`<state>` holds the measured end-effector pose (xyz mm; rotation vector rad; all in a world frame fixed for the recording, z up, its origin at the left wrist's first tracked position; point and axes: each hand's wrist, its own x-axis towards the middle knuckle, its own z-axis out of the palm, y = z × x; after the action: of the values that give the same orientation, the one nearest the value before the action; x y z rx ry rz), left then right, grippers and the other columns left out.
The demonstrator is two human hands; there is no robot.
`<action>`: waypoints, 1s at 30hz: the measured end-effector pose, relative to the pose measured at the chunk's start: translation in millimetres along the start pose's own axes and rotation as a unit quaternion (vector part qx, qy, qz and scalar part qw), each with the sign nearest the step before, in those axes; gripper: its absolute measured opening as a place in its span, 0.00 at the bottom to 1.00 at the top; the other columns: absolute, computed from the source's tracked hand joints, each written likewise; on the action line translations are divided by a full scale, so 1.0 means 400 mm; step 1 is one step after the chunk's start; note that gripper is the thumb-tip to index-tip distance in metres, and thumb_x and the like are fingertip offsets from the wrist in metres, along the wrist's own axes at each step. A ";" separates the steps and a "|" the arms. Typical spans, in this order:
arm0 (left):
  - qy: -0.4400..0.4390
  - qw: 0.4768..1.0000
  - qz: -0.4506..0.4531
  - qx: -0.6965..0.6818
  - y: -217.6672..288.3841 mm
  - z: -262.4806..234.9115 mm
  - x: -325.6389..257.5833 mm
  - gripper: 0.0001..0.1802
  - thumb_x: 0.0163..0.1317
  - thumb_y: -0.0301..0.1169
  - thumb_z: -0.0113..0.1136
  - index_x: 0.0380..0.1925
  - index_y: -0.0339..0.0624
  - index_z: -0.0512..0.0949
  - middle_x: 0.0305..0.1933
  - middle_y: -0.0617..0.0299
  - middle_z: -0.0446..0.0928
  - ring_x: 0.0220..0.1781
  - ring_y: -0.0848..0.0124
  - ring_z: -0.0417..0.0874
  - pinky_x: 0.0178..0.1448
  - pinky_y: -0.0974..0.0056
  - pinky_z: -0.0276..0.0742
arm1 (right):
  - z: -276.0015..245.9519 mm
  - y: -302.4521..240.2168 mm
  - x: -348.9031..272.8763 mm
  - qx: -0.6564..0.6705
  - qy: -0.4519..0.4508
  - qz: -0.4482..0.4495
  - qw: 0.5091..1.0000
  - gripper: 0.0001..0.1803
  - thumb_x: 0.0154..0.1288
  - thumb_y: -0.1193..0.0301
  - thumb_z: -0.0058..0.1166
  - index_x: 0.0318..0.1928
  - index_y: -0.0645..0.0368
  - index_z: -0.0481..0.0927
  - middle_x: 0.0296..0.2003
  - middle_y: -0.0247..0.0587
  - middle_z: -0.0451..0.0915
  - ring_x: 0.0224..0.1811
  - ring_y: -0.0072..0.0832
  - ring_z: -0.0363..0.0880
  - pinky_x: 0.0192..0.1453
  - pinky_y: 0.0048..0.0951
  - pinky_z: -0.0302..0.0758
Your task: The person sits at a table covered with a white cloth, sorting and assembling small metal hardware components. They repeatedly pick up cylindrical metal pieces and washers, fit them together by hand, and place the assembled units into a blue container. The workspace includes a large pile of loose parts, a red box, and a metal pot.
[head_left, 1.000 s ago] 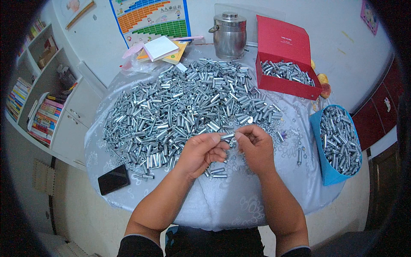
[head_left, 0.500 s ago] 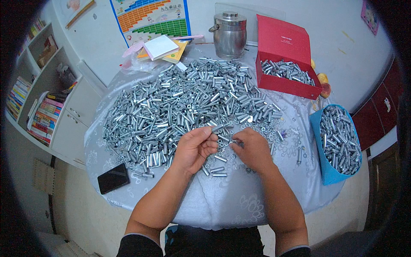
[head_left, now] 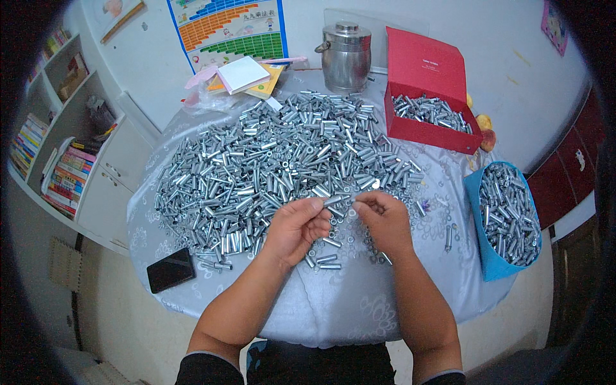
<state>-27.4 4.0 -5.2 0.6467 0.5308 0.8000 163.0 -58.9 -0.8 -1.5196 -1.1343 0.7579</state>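
Note:
My left hand [head_left: 296, 226] is closed, thumb and forefinger gripping a silvery metal sleeve [head_left: 333, 200] that points toward the right. At the sleeve's far end, my right hand [head_left: 387, 221] pinches its thumb and fingertips together; whatever sits between them is too small to make out. Both hands hover over the near edge of a wide heap of metal sleeves and bolts [head_left: 256, 167]. Loose washers and nuts lie around and beneath the fingers. A few single sleeves [head_left: 330, 266] rest on the cloth just in front of the heap.
A black phone [head_left: 171, 271] lies at the left edge of the cloth-covered table [head_left: 308, 314]. To the right stand an open red box [head_left: 436, 138] and a blue container [head_left: 487, 256], both filled with metal parts. A steel pot [head_left: 346, 61] and notebooks [head_left: 244, 74] are at the back.
My right hand has risen from the loose washers to the sleeve's end, its fingertips now pinched. My left hand still grips the sleeve, shifted slightly right.

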 end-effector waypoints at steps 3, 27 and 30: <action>-0.003 1.000 0.001 0.010 -0.006 -0.001 0.001 0.10 0.67 0.31 0.55 0.40 0.34 0.78 0.32 0.56 0.83 0.27 0.70 0.84 0.32 0.68 0.83 | -0.004 -0.032 -0.004 0.158 0.018 0.038 0.987 0.09 0.59 0.74 0.62 0.39 0.64 0.80 0.33 0.38 0.83 0.34 0.21 0.81 0.39 0.21 0.77; 0.003 0.993 0.018 0.113 0.003 0.018 -0.011 0.12 0.65 0.28 0.57 0.43 0.31 0.79 0.30 0.56 0.81 0.27 0.69 0.83 0.32 0.68 0.81 | -0.008 -0.046 -0.025 0.083 -0.044 -0.014 0.995 0.08 0.63 0.70 0.60 0.32 0.63 0.80 0.25 0.33 0.78 0.25 0.18 0.75 0.30 0.22 0.72; 0.003 0.986 0.031 0.165 0.003 0.033 -0.019 0.12 0.64 0.27 0.57 0.44 0.30 0.79 0.31 0.55 0.81 0.27 0.69 0.83 0.32 0.68 0.81 | -0.002 -0.023 -0.021 0.009 -0.028 -0.020 0.999 0.16 0.67 0.63 0.55 0.27 0.62 0.78 0.20 0.34 0.76 0.21 0.19 0.72 0.25 0.24 0.68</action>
<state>-23.9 -5.7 6.2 0.9701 0.6591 0.7801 158.3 -66.8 7.7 -1.4649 -1.1929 0.7850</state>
